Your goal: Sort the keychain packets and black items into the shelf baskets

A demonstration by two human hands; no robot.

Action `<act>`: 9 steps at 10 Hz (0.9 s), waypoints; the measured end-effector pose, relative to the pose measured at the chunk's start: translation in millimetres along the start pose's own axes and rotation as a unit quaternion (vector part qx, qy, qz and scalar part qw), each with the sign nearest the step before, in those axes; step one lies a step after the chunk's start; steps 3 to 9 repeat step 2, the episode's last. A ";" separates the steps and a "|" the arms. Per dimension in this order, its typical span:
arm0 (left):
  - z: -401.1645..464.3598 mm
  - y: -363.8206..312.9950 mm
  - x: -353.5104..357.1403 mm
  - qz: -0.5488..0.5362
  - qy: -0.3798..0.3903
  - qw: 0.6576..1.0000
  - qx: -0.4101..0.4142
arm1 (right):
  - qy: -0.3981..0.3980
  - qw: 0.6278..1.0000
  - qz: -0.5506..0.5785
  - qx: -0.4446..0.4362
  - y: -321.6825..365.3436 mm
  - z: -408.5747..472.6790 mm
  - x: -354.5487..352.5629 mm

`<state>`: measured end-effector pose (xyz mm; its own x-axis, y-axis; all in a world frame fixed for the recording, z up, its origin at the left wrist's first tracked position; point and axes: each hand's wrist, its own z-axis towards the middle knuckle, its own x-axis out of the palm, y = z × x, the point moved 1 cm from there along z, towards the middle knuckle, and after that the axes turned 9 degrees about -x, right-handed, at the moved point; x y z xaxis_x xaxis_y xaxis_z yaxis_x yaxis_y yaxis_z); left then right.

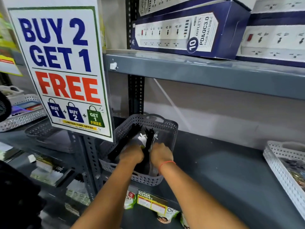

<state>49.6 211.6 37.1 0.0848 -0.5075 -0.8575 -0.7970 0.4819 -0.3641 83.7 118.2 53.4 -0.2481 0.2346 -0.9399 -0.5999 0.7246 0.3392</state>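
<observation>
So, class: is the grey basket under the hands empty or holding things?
Holding things: the grey basket contains black items and clear packets.

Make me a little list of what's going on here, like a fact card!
place: grey metal shelf in a shop
left hand: inside the grey basket, among the black items
right hand: in the same basket, beside the left hand; grip hidden
wrist: red thread on the right arm
other basket: white basket, far right
sign: BUY 2 GET 1 FREE
above: power strip boxes
</observation>
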 end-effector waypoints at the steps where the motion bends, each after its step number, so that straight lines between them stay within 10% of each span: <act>1: -15.1 -5.7 -2.2 0.023 -0.056 0.998 0.028 | -0.055 0.998 0.015 0.007 -2.0 -11.8 -13.3; 2: -49.0 -17.4 -5.5 0.041 -0.154 0.984 0.083 | -0.123 0.992 0.020 0.021 -6.5 -36.2 -36.8; 9: -49.0 -17.4 -5.5 0.041 -0.154 0.984 0.083 | -0.123 0.992 0.020 0.021 -6.5 -36.2 -36.8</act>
